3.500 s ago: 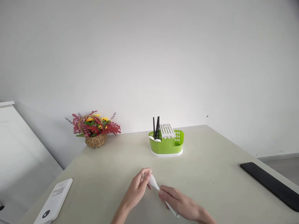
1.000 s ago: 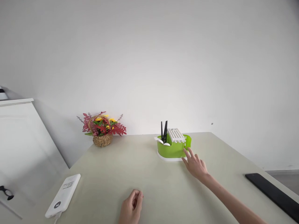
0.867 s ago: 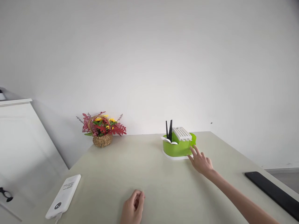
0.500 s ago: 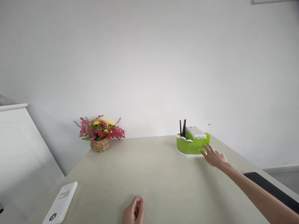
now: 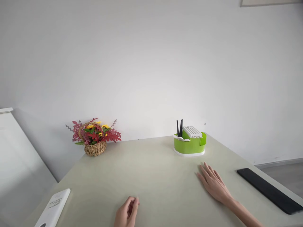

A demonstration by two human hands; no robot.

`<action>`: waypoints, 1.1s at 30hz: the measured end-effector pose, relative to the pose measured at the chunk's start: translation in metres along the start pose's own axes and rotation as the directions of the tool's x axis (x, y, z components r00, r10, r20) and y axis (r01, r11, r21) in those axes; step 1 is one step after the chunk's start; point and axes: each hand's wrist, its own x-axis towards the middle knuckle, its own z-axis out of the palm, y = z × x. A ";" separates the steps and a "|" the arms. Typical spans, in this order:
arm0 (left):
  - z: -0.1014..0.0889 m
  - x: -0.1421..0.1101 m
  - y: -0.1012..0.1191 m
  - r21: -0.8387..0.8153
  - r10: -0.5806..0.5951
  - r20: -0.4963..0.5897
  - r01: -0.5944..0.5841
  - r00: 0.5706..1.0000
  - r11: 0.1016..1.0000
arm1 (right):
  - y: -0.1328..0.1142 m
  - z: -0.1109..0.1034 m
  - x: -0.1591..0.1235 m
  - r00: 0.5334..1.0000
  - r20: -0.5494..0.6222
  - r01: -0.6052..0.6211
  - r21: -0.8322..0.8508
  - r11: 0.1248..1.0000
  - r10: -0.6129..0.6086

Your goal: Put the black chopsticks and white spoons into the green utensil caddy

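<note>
My right hand (image 5: 213,183) is over the table, fingers stretched out and holding nothing. Just beyond its fingertips stands a green desk organizer (image 5: 189,146) with a white base and a white slotted top. Two black sticks (image 5: 181,128) rise from its left part, beside white spoon-shaped pieces (image 5: 183,139). At the bottom centre, my left hand (image 5: 126,212) is curled into a loose fist above the tabletop, and I see no object in it.
A wicker basket (image 5: 95,148) of red and yellow flowers stands at the table's back left. A white device (image 5: 53,208) lies near the left edge. Along the right edge lies a long black flat object (image 5: 268,189). The wall (image 5: 151,78) rises behind the table (image 5: 151,170).
My right hand has drawn back from the green organizer's right side toward me. The left hand keeps its curled shape. The whole view has shifted slightly, bringing more of the black object into sight.
</note>
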 end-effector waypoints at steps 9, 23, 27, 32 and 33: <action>-0.008 0.031 0.010 0.067 0.080 -0.020 -0.078 0.997 0.995 | -0.003 0.000 -0.005 0.998 -0.040 0.041 -0.013 0.999 -0.041; -0.019 0.036 0.012 0.087 0.121 0.063 -0.126 0.991 0.988 | -0.024 -0.075 0.076 0.959 -0.266 0.086 -0.061 0.994 -0.099; -0.019 0.035 0.014 0.077 0.128 0.070 -0.133 0.989 0.988 | -0.046 -0.108 0.090 0.922 -0.323 0.188 -0.103 0.977 -0.212; -0.019 0.035 0.013 0.075 0.130 0.052 -0.134 0.990 0.988 | -0.058 -0.133 0.124 0.888 -0.338 0.260 -0.187 0.947 -0.311; -0.019 0.036 0.012 0.076 0.133 0.051 -0.137 0.990 0.988 | -0.059 -0.132 0.129 0.888 -0.333 0.260 -0.200 0.945 -0.315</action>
